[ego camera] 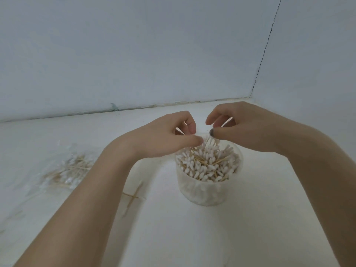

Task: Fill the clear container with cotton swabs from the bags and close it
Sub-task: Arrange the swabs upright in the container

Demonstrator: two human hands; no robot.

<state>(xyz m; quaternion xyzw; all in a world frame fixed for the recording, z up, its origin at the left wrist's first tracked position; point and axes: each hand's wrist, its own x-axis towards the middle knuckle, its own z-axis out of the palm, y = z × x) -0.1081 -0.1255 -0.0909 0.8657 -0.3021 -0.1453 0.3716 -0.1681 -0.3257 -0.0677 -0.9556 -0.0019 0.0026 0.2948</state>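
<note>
The clear container (209,182) stands open on the white surface (192,237), packed nearly to the rim with cotton swabs (207,162), most upright with their white tips up, a few lying across the top. Both hands hover over its far edge. The left hand (163,137) has its fingers curled, thumb tip touching the swab heads at the far-left rim. The right hand (237,132) mirrors it over the far-right rim, thumb pressed down among the tips; whether either hand actually pinches a swab or only nudges the bunch, I cannot tell.

To the left of the container, well apart, lies a crinkled clear bag (67,168) with more swabs in it. Just left of the container's base a couple of loose swabs (133,197) lie crossed on the surface. No lid is in sight.

These swabs look feather-light, with thin wooden sticks that would likely snap if forced, so I would guess they want gentle patting at the tips. The container seems light too and could tip; steadying its wall seems wise.
</note>
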